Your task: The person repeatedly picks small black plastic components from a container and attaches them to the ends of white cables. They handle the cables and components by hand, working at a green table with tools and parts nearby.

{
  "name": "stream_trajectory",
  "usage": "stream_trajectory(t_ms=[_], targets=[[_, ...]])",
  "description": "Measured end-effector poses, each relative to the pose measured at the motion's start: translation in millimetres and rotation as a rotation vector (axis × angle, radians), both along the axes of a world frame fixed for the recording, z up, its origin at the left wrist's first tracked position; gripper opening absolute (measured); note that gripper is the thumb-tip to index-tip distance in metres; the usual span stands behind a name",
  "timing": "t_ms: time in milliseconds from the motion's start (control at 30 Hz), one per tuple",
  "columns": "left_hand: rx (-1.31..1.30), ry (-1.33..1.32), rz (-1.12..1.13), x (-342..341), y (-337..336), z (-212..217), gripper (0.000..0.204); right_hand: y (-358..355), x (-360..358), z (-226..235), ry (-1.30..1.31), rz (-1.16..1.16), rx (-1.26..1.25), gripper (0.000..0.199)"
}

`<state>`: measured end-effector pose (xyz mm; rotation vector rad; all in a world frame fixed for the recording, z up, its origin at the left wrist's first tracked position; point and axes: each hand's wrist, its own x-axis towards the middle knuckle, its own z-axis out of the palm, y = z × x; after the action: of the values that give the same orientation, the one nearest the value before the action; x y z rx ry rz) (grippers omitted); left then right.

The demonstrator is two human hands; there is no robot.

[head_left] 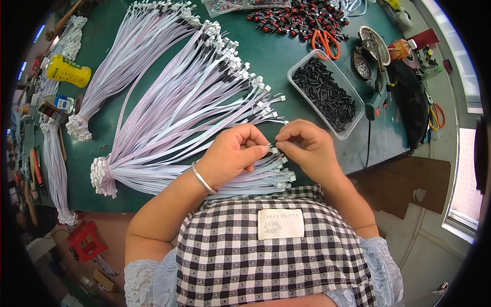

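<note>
My left hand (232, 156), with a silver bangle at the wrist, pinches the end of a white ribbon cable close to its small white connector (274, 150). Right beside it, my right hand (309, 151) has thumb and forefinger pressed together at the connector; what sits between those fingertips is too small to make out. Both hands are above the near right side of a fanned bundle of white ribbon cables (169, 110), tied at its left end. Some cable ends in that bundle carry black sleeves. A clear plastic box (356, 123) of short black tubes (325, 92) stands beyond my right hand.
A second cable bundle (128, 48) lies at the far left, near a yellow bottle (69, 71). At the back are a heap of black and red parts (299, 20) and orange-handled scissors (326, 43). A green-bodied tool (377, 100) with a cord lies right of the box.
</note>
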<state>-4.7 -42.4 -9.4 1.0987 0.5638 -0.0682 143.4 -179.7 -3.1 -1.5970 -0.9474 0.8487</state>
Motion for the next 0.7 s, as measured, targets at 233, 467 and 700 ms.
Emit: stream_trajectory(t_ms=[233, 467, 700], targets=[[0.033, 0.005, -0.011, 0.3, -0.4, -0.9, 0.009, 0.8, 1.5, 0.8, -0.132, 0.042, 0.036, 0.010], [0.101, 0.019, -0.020, 1.9, -2.2, 1.6, 0.008, 2.3, 5.9, 6.7, -0.277, 0.129, 0.038, 0.012], [0.075, 0.004, -0.022, 1.0, -1.2, 0.4, 0.008, 1.3, 5.6, 5.6, -0.230, 0.120, 0.052, 0.012]])
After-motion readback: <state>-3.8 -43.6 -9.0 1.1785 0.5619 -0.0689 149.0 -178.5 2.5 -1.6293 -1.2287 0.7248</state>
